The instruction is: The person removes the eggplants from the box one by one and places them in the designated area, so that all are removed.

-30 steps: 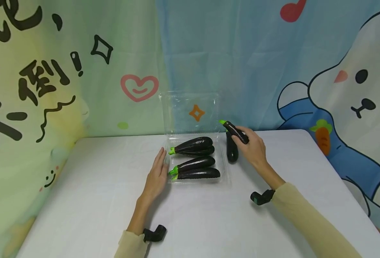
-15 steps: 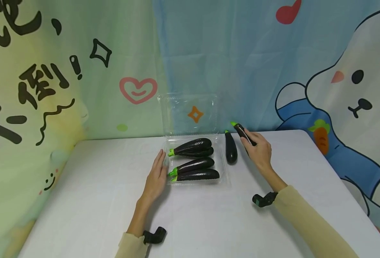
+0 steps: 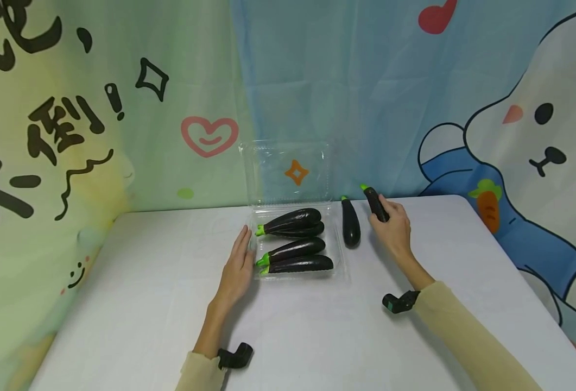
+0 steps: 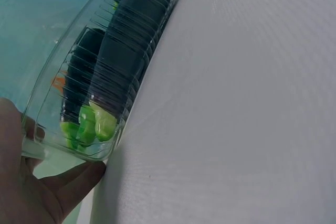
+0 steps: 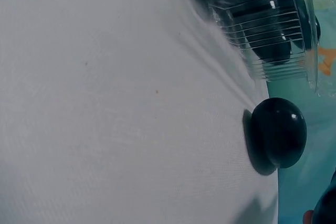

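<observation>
My right hand (image 3: 394, 227) grips a dark eggplant (image 3: 378, 205) with a green stem, tilted with its stem pointing away and left. Just left of that, a second eggplant (image 3: 350, 224) lies on the table, its rounded end (image 5: 279, 132) seen in the right wrist view. Several eggplants (image 3: 297, 249) lie crosswise in a clear plastic clamshell box (image 3: 339, 260), stems to the left. My left hand (image 3: 237, 266) rests along the box's left side with its fingers straight. In the left wrist view its fingertips (image 4: 90, 174) touch the box's corner (image 4: 100, 153).
The box's clear lid (image 3: 268, 174) stands raised at the back, in front of a printed cloth backdrop (image 3: 380, 108). White cloth covers the table (image 3: 307, 336); its back edge runs close behind the box and the loose eggplant.
My right hand has moved right with its eggplant, away from the loose one it overlapped earlier. The held eggplant has turned slightly more upright in view. The left hand stays at the box.
</observation>
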Motion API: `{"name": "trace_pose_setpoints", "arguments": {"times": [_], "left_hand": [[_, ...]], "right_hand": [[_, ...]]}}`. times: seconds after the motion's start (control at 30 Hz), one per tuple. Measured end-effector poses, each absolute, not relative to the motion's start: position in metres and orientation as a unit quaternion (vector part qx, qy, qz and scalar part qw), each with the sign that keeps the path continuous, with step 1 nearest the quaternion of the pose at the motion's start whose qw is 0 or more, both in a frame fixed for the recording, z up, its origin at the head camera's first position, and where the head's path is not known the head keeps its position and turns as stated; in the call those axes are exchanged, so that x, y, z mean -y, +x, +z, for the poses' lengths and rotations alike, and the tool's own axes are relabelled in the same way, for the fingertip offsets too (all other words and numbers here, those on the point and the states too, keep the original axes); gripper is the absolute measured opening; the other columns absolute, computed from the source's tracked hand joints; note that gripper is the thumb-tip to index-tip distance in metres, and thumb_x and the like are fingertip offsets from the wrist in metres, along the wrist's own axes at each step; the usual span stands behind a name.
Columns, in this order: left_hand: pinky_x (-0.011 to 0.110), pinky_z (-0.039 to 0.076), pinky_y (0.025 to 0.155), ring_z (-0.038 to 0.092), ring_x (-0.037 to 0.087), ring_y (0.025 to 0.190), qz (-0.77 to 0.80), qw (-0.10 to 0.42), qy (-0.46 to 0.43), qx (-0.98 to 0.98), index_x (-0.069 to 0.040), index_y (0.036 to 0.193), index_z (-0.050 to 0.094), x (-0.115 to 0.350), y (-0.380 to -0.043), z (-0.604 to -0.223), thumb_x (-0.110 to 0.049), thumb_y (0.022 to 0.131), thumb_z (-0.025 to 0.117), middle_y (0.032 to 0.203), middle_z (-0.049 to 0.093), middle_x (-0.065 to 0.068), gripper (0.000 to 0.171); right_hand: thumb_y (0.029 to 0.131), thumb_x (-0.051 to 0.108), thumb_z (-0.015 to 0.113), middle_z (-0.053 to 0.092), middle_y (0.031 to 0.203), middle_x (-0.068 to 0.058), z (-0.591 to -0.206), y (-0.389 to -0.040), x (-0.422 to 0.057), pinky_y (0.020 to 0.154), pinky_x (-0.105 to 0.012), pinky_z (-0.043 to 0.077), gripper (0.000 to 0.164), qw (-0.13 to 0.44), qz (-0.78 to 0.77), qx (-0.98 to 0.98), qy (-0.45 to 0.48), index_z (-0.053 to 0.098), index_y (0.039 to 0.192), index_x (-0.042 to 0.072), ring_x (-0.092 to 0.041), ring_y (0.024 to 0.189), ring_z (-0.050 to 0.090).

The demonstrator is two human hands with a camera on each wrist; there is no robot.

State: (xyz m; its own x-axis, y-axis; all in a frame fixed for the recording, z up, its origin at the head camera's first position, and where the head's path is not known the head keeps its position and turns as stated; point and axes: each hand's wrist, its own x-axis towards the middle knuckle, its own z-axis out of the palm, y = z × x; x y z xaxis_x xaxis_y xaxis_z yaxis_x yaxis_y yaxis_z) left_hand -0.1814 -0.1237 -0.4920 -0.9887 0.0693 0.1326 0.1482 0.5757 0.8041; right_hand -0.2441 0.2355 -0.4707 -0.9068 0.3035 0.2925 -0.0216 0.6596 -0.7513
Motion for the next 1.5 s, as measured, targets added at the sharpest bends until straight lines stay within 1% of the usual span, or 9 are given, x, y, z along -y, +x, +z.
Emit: {"name": "trace_pose_setpoints", "arguments": {"times": [0.17,0.33,0.43,0.57,0.7,0.93,1.07,1.27,1.5], "left_hand": [[0.052,0.026,0.119,0.021,0.019,0.150,-0.455,0.040,-0.059,0.887,-0.015,0.154,0.028,0.124,-0.181,-0.492,-0.019,0.104,0.036,0.163,0.019,-0.009,0.051],[0.052,0.025,0.119,0.021,0.019,0.150,-0.455,0.039,-0.060,0.888,-0.015,0.154,0.028,0.125,-0.182,-0.490,-0.019,0.104,0.036,0.163,0.019,-0.009,0.051],[0.051,0.025,0.119,0.021,0.019,0.150,-0.456,0.038,-0.059,0.887,-0.015,0.154,0.028,0.125,-0.182,-0.490,-0.019,0.103,0.036,0.163,0.019,-0.009,0.051],[0.053,0.025,0.119,0.021,0.022,0.150,-0.461,0.037,-0.061,0.884,-0.014,0.154,0.028,0.124,-0.181,-0.491,-0.018,0.103,0.036,0.163,0.019,-0.006,0.052],[0.054,0.026,0.118,0.022,0.022,0.150,-0.459,0.037,-0.059,0.886,-0.015,0.154,0.028,0.123,-0.181,-0.491,-0.018,0.103,0.036,0.163,0.020,-0.007,0.051],[0.052,0.024,0.119,0.020,0.020,0.150,-0.459,0.032,-0.058,0.886,-0.016,0.154,0.028,0.124,-0.182,-0.490,-0.019,0.104,0.035,0.163,0.018,-0.009,0.051],[0.052,0.024,0.119,0.021,0.020,0.150,-0.456,0.032,-0.056,0.888,-0.016,0.154,0.028,0.125,-0.181,-0.491,-0.020,0.104,0.035,0.163,0.018,-0.009,0.051],[0.049,0.024,0.120,0.021,0.019,0.150,-0.453,0.038,-0.058,0.889,-0.017,0.154,0.028,0.124,-0.182,-0.490,-0.019,0.104,0.036,0.163,0.019,-0.008,0.051],[0.050,0.025,0.119,0.021,0.019,0.150,-0.454,0.041,-0.057,0.888,-0.017,0.154,0.028,0.124,-0.181,-0.491,-0.018,0.103,0.036,0.163,0.021,-0.005,0.051]], "right_hand": [[0.091,0.018,0.060,0.054,0.137,-0.021,-0.472,-0.244,-0.235,0.097,-0.054,0.041,0.053,0.199,0.408,0.889,-0.065,0.050,0.142,0.013,-0.042,0.121,0.053],[0.091,0.018,0.064,0.056,0.140,-0.016,-0.476,-0.245,-0.235,0.103,-0.053,0.042,0.048,0.211,0.406,0.887,-0.062,0.054,0.138,0.013,-0.038,0.127,0.053],[0.092,0.020,0.063,0.056,0.140,-0.014,-0.479,-0.244,-0.235,0.104,-0.052,0.042,0.047,0.209,0.406,0.887,-0.070,0.055,0.138,0.015,-0.037,0.128,0.053],[0.093,0.021,0.062,0.057,0.138,-0.018,-0.481,-0.243,-0.236,0.102,-0.055,0.041,0.046,0.201,0.400,0.891,-0.074,0.055,0.138,0.012,-0.039,0.125,0.054],[0.093,0.019,0.061,0.055,0.136,-0.024,-0.482,-0.244,-0.236,0.102,-0.056,0.040,0.048,0.190,0.397,0.895,-0.075,0.053,0.139,0.007,-0.042,0.125,0.052],[0.089,0.015,0.059,0.052,0.140,-0.024,-0.486,-0.249,-0.236,0.103,-0.056,0.038,0.056,0.165,0.393,0.901,-0.079,0.048,0.143,0.008,-0.043,0.127,0.049],[0.091,0.017,0.057,0.051,0.142,-0.022,-0.489,-0.250,-0.235,0.103,-0.056,0.038,0.054,0.157,0.391,0.903,-0.082,0.048,0.143,0.008,-0.042,0.128,0.049],[0.092,0.019,0.058,0.050,0.144,-0.019,-0.491,-0.252,-0.233,0.103,-0.057,0.038,0.053,0.156,0.390,0.903,-0.090,0.048,0.143,0.008,-0.042,0.129,0.049],[0.095,0.018,0.057,0.047,0.145,-0.024,-0.497,-0.254,-0.232,0.111,-0.054,0.035,0.054,0.120,0.388,0.910,-0.088,0.043,0.144,0.002,-0.042,0.134,0.044]]}}
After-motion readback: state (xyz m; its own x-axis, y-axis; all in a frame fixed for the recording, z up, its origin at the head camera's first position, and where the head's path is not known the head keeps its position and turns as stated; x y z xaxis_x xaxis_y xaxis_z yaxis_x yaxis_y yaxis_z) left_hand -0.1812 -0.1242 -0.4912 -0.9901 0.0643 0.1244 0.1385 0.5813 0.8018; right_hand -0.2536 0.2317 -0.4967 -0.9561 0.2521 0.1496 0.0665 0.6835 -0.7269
